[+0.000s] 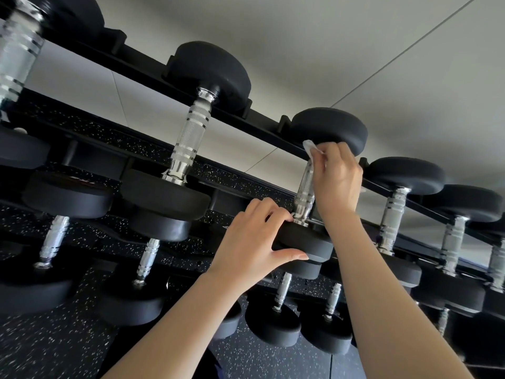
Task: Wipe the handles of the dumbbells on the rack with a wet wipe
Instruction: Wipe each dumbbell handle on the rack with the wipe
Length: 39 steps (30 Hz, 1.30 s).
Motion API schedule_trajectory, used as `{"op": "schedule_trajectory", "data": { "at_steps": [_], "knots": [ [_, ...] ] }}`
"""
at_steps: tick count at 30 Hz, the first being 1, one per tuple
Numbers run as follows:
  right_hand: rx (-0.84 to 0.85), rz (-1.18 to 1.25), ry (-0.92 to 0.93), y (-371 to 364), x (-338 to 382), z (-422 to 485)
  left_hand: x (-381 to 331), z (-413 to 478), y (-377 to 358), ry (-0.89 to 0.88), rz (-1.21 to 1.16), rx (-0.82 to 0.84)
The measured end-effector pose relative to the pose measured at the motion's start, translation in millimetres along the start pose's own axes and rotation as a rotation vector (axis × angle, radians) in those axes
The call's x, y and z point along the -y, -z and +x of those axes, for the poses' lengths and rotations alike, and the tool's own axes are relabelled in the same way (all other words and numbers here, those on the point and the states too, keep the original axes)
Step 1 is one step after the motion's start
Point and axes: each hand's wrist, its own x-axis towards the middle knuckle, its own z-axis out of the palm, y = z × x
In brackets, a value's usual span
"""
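You're wiping mid-step: your right hand [337, 179] is curling round the upper part of the chrome handle [304, 191], holding the wet wipe [311, 147] against it just under the far head. Your left hand [254, 236] is gripping the near head [308, 242] of the same dumbbell, fingers over, thumb under, steadying it on the rack [262, 123]. Next is probably dragging the wipe down the knurling toward the near collar while keeping the wrap tight. The neighbouring handle [393, 212] to the right is looking like the next one.

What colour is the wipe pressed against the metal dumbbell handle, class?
White; the small crumpled wet wipe in the right hand shows best in the head view.
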Motion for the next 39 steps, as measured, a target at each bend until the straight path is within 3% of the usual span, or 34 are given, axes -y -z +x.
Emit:
{"op": "schedule_trajectory", "data": {
  "at_steps": [8, 15, 21, 31, 39],
  "knots": [
    [0.095, 0.174, -0.203, 7, -4, -12, -2, 0, 2, 0.013, -0.009, 0.026],
    [0.369, 0.322, -0.256, 33, -4, -38, -4, 2, 5, -0.003, 0.035, 0.066],
    [0.502, 0.416, -0.386, 51, -1, -48, -5, 5, 7, -0.012, 0.072, 0.099],
    [0.006, 0.582, -0.803, 103, -42, -85, -44, 24, 4, -0.202, 0.300, 0.182],
    [-0.083, 0.581, -0.910, 134, -139, -105, -114, 45, -71, -0.286, 0.366, 0.232]
  ]
}}
